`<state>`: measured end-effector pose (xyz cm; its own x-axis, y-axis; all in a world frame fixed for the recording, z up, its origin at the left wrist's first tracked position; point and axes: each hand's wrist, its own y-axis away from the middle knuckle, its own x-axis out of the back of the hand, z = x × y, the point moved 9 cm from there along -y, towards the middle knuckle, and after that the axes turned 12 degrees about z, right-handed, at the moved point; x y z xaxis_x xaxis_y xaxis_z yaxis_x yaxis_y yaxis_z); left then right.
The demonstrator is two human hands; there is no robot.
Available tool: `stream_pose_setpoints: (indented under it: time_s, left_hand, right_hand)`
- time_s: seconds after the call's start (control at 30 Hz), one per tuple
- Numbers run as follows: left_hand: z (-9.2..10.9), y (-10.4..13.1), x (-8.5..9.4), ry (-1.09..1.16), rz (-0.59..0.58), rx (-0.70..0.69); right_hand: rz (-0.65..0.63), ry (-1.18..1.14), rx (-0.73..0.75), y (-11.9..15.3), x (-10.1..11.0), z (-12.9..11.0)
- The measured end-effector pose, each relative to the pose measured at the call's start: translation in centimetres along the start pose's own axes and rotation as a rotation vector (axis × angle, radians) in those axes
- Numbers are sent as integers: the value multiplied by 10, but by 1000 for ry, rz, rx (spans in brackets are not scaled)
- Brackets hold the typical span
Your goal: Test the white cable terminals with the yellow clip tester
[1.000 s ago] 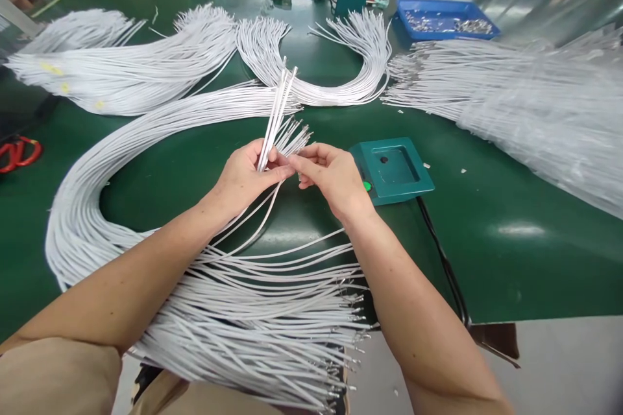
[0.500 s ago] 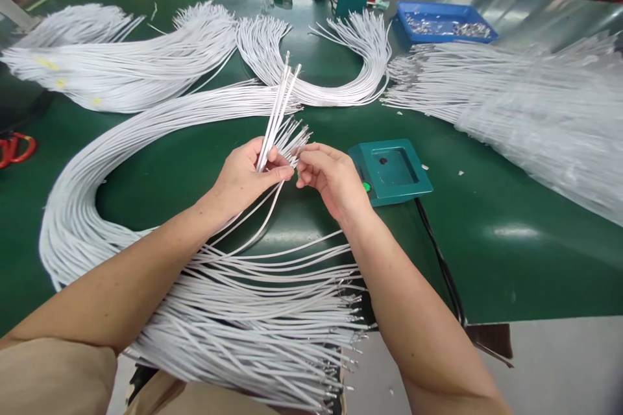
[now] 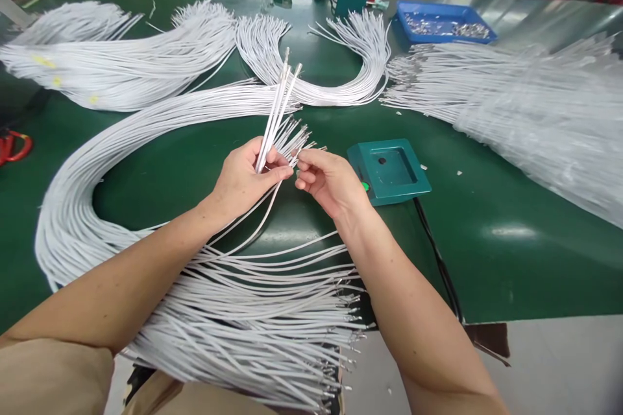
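Note:
My left hand (image 3: 250, 172) is closed around several white wires (image 3: 276, 110), whose metal-tipped ends stick up past the fingers. More wire ends (image 3: 294, 136) fan out just behind it, toward my right hand. With thumb and fingers pinched, my right hand (image 3: 324, 175) meets the wires beside the left fingertips; it grips a wire near its end, though the fingers partly hide it. Below my forearms a thick spread of white wires (image 3: 263, 318) with metal terminals lies along the near table edge. A long curved bundle (image 3: 73, 188) loops around on the left.
A green device with a square recess (image 3: 392, 168) sits right of my hands, its black cable (image 3: 440, 266) running to the table edge. Wire bundles (image 3: 131, 71) lie behind, bagged wires (image 3: 545, 104) at right. A blue tray (image 3: 445, 10) holds small metal parts. Red-handled tool (image 3: 17, 146) at left.
My right hand's fingers have shifted slightly at the wires, and a metal-tipped end now shows above them. The left hand keeps its hold almost unmoved.

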<state>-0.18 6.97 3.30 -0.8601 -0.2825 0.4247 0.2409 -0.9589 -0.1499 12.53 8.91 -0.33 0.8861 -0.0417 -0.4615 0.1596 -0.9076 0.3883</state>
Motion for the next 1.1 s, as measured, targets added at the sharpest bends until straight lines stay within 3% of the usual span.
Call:
stream_pose_setpoints:
  time_s: [0.17,0.33,0.47,0.7,0.87,1.1]
  left_hand:
    - [4,2,2,-33,49,-70]
    - [2,2,-2,24,8,-48]
    - [1,4,-10,90,-74,-7]
    - [2,5,-12,176,-101,46]
    - [-3,1,-5,180,-39,57]
    - [-2,-1,-3,165,-23,46]
  right_hand:
    - [9,42,-92,3,2,4]
    - [17,104,72,4,5,-15]
    - [-83,113,163,4,-3,-19]
    - [-186,63,18,0,-9,0]
    - [-224,3,-53,1,-10,3]
    - [-108,74,71,3,-2,-9]
